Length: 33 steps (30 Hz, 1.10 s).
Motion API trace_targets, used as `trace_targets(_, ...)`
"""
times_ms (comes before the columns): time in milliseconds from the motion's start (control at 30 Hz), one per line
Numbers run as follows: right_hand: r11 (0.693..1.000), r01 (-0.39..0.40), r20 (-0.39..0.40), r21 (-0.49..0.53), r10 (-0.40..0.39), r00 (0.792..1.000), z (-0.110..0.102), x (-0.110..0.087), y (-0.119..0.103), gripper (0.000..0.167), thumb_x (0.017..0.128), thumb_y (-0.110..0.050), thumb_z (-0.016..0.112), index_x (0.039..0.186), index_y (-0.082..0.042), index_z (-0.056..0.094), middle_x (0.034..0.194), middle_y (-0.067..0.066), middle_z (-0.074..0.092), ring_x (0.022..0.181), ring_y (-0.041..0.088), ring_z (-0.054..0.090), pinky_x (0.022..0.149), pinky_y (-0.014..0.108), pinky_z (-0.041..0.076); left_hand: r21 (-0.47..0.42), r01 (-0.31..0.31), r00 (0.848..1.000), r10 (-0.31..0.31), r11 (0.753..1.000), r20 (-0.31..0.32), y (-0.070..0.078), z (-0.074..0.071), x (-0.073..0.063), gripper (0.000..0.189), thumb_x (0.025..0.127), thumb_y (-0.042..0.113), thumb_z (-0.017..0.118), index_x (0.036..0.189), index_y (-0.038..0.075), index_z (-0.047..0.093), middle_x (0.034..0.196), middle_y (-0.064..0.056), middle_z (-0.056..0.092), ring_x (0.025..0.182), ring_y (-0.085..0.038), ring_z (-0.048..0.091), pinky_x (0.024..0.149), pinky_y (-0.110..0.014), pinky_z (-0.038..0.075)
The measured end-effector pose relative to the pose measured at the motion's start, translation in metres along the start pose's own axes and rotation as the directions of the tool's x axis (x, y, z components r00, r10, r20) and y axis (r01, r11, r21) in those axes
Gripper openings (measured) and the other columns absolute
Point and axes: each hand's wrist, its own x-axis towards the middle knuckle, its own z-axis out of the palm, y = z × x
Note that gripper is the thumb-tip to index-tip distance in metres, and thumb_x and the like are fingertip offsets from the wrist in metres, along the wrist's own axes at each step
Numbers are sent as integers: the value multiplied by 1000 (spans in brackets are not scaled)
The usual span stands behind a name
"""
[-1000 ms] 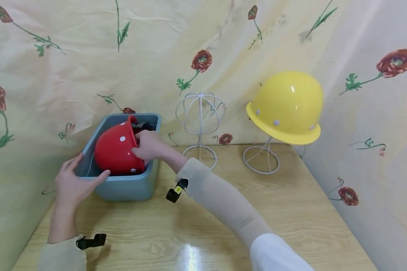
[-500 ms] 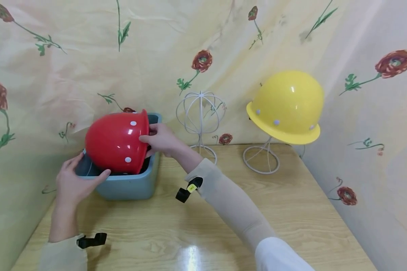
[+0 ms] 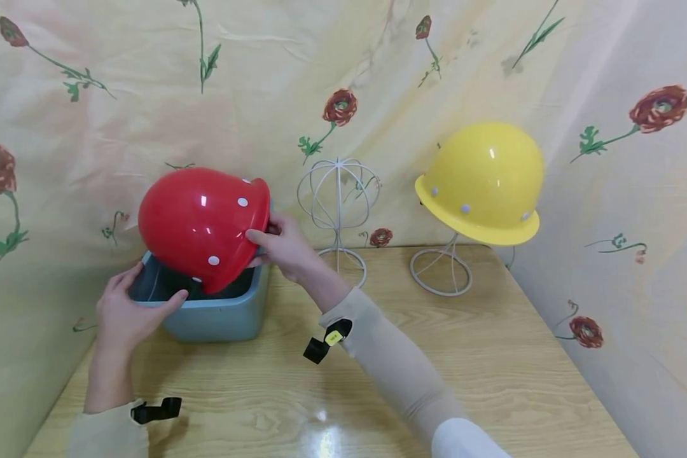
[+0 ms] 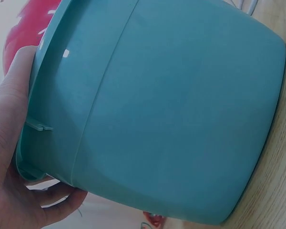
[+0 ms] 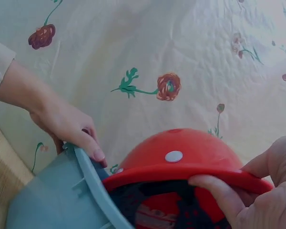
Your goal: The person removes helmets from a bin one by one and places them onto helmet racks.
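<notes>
Your right hand (image 3: 289, 248) pinched the red helmet (image 3: 194, 219) by its brim; your left hand (image 3: 123, 316) gripped a rim corner of the blue bin (image 3: 214, 320). Helmet was tipped sideways over the bin, opening toward your right; couldn't tell if they touched. Wire stand (image 3: 338, 191) stood right of the bin, yellow helmet (image 3: 486, 181) beyond.

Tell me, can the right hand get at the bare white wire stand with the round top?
Probably yes: the stand is close by, apparently unblocked, though the right hand grips the glossy red domed hard hat.
</notes>
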Motion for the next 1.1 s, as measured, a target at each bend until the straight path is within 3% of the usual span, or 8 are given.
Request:
trace_targets(233, 997, 54, -28, 48, -53, 998, -3, -3, 4, 45, 104, -8, 66, 147, -5, 53, 137, 15, 63, 112, 24, 71, 83, 38, 68, 2, -18, 1000, 18, 1000, -16, 2, 2, -1, 102, 90, 37, 83, 169, 9, 26, 170, -30, 26, 153, -56, 29, 99, -79, 51)
trace_targets(667, 969, 176, -10, 173, -177, 984, -5, -11, 1, 47, 105, -5, 61, 150, -5, 47, 142, 16, 58, 113, 19, 69, 80, 26, 66, 14, 11, 999, -10, 1000, -30, 1, 3, -4, 104, 90, 38, 83, 171, 12, 24, 174, -27, 22, 155, -55, 27, 102, -79, 49)
trace_targets(1100, 917, 322, -27, 237, -325, 945, -10, -18, -3, 49, 106, 1, 56, 153, -5, 43, 146, 19, 55, 115, 18, 68, 83, 28, 66, 49, 31, 999, -30, 998, -22, 2, 4, -5, 105, 90, 43, 83, 171, 14, 23, 174, -28, 20, 155, -56, 26, 103, -80, 47)
